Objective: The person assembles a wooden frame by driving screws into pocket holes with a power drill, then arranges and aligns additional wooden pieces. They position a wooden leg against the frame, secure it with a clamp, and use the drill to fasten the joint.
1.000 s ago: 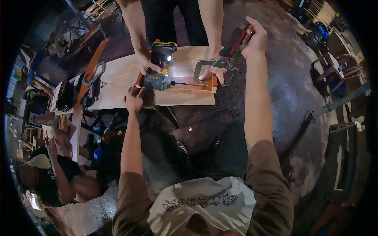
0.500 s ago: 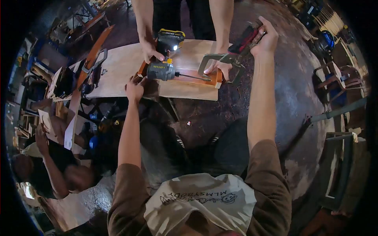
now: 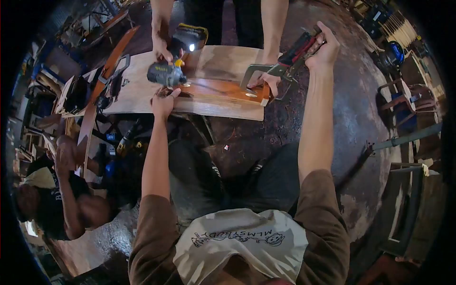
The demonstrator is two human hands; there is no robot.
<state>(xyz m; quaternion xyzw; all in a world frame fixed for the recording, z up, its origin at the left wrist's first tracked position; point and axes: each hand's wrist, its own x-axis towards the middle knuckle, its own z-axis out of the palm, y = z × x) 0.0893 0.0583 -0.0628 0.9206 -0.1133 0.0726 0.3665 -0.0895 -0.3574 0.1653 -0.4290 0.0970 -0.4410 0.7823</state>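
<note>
My right hand (image 3: 324,51) is closed around the red and black handles of a locking clamp (image 3: 290,58). The clamp's jaws reach to the right end of an orange-brown wooden piece (image 3: 223,89), which rests on a pale board (image 3: 135,76). My left hand (image 3: 164,103) grips that piece near its left end, fingers partly hidden. Just above it, a co-worker's hand (image 3: 164,53) holds a cordless drill (image 3: 164,74) whose long bit, blurred, points right along the piece. The co-worker's other hand (image 3: 271,81) presses at the right end, beside the clamp's jaws.
Another person (image 3: 71,190) sits at the lower left. Power tools (image 3: 126,145) lie beneath the board's left side. A long wooden strip (image 3: 111,61) and a C-clamp (image 3: 124,66) are at the left. On the right stands a chair (image 3: 411,99) near stacked wood.
The co-worker's drill has moved left and slightly up, its bit drawing back from the wooden piece's right end. My right hand and the clamp have shifted slightly.
</note>
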